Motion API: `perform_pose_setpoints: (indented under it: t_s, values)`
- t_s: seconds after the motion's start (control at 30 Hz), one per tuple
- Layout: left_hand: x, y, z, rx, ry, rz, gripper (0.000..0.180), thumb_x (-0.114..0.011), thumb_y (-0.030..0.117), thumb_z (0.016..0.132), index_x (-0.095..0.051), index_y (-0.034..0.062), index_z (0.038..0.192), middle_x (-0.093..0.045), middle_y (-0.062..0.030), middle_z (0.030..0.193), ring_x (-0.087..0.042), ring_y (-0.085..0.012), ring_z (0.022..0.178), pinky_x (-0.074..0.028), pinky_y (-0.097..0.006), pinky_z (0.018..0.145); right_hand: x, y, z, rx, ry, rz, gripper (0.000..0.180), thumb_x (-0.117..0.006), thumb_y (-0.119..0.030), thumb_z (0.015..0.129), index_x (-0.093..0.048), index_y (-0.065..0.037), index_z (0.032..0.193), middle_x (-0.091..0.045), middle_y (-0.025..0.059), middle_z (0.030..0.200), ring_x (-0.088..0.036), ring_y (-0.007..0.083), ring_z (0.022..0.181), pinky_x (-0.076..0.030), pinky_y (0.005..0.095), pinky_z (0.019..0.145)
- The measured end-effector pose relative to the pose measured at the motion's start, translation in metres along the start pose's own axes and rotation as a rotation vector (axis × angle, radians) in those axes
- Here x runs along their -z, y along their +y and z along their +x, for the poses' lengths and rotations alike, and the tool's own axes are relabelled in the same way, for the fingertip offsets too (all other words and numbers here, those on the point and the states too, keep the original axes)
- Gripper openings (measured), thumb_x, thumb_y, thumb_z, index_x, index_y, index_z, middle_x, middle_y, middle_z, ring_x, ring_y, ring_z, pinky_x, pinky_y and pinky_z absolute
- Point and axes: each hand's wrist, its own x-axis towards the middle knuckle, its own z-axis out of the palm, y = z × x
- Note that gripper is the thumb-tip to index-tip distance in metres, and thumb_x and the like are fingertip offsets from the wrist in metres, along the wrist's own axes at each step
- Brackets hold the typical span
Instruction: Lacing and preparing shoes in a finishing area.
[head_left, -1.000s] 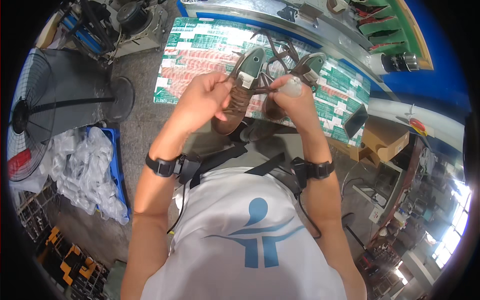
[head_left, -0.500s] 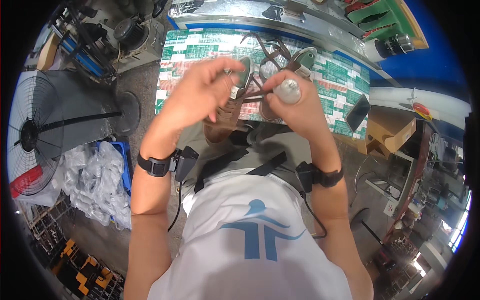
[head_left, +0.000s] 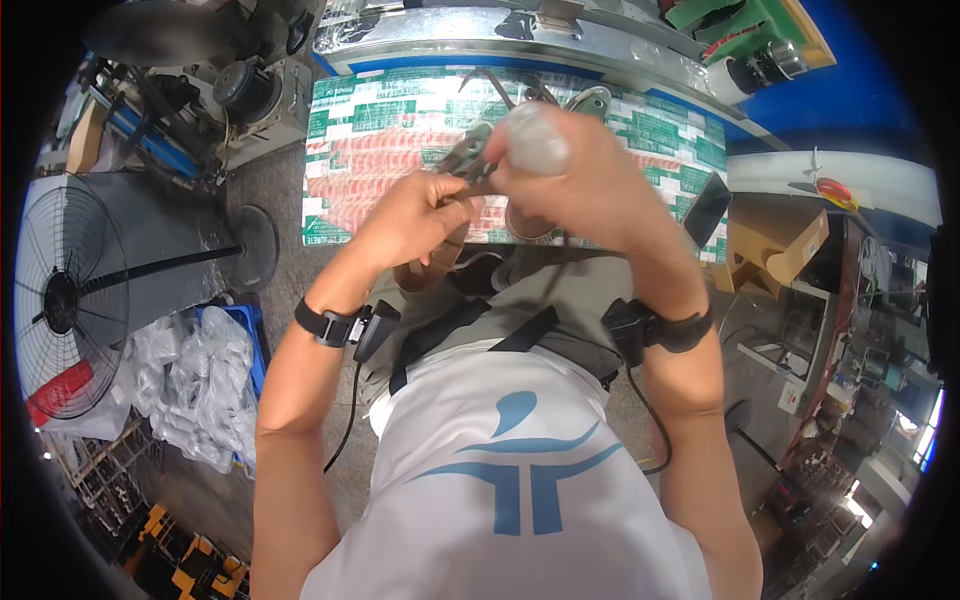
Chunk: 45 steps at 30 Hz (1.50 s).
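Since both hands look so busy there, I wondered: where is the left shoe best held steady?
Probably by the rounded toe, from the person's side: the left shoe points toe-first toward the person, past the near edge of the table, while the left hand and right hand crowd its far part.

We observe a brown and grey-green lace-up shoe (head_left: 430,265), toe past the near edge of the green-white-red tape-covered board (head_left: 345,190); a matching second shoe (head_left: 594,101), partly hidden, heel toward the board's far edge; a flat brown lace (head_left: 497,86) over its far half; a whitish translucent rounded object (head_left: 537,140) above it.
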Motion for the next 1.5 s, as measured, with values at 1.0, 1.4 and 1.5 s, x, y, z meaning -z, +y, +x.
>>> perform_pose_setpoints:
  t_s: [1.0, 1.4, 1.5]
  values:
    - [0.097, -0.060, 0.173, -0.254, 0.148, 0.092, 0.032, -0.053, 0.023, 0.113, -0.077, 0.0019, 0.116, -0.082, -0.0124, 0.107, -0.079, -0.0271, 0.099, -0.060, -0.038, 0.094, -0.132, 0.164, -0.040, -0.058, 0.260, 0.003, 0.031, -0.083, -0.012, 0.093, -0.074, -0.007, 0.122, -0.078, 0.0074, 0.112, -0.074, 0.0169, 0.105, -0.057, 0.0331, 0.093]
    - [0.212, 0.050, 0.143, -0.118, 0.326, -0.464, 0.102, -0.069, 0.052, 0.105, -0.018, -0.0020, 0.175, -0.031, -0.0277, 0.177, -0.035, -0.0396, 0.163, -0.027, -0.052, 0.134, -0.092, 0.138, -0.075, -0.173, 0.012, 0.521, 0.050, -0.074, -0.028, 0.104, -0.065, -0.004, 0.147, -0.072, 0.0028, 0.118, -0.067, 0.0114, 0.098, -0.055, 0.0304, 0.090]
    - [0.175, -0.003, 0.120, -0.246, 0.267, 0.289, 0.080, -0.076, 0.052, 0.101, -0.053, 0.0101, 0.165, -0.061, -0.0236, 0.159, -0.056, -0.0356, 0.150, -0.044, -0.048, 0.125, -0.102, 0.108, -0.067, -0.065, -0.007, 0.208, 0.065, -0.080, -0.025, 0.096, -0.060, -0.001, 0.152, -0.071, 0.0078, 0.123, -0.068, 0.0178, 0.104, -0.055, 0.0337, 0.093]
